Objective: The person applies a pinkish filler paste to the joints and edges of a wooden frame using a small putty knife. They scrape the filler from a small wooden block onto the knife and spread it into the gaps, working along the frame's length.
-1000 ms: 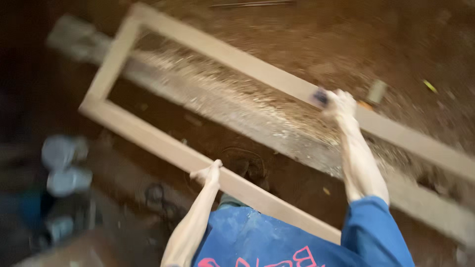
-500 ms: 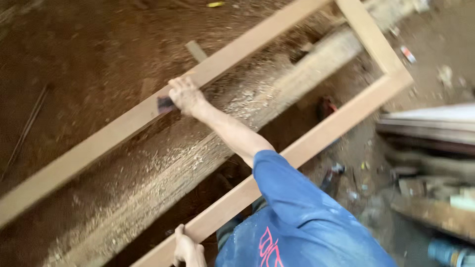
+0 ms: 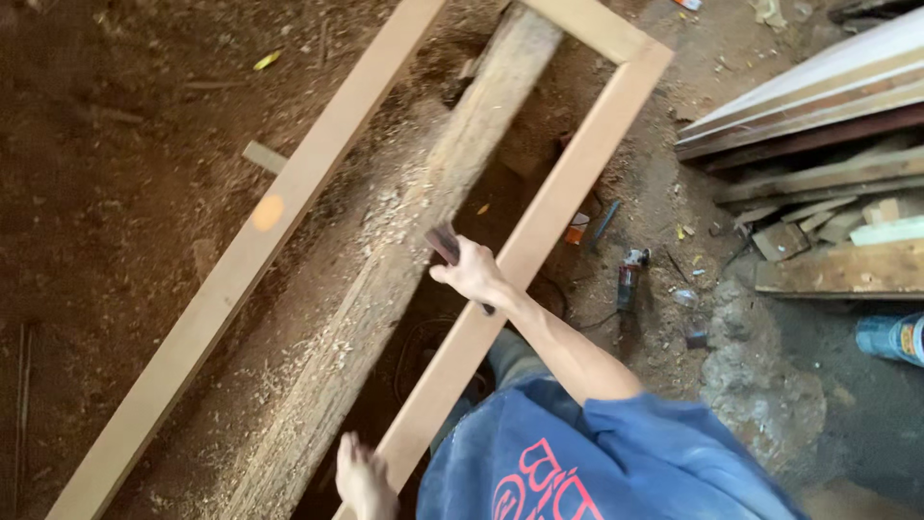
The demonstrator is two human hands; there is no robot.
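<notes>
Right hand (image 3: 474,273) closed round dark sanding block (image 3: 445,241), pressed on frame (image 3: 539,226) near rail; left hand (image 3: 361,479) flat against rail, steadying; frame rests across beam (image 3: 404,260) for support

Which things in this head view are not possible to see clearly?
- Dark tool in right hand: blurred, partly covered by fingers; kind unclear.
- Left hand: cut by bottom edge; grip on frame unclear.
- Frame's ends: beyond top and bottom edges.
- Small items on the ground: too small.
</notes>
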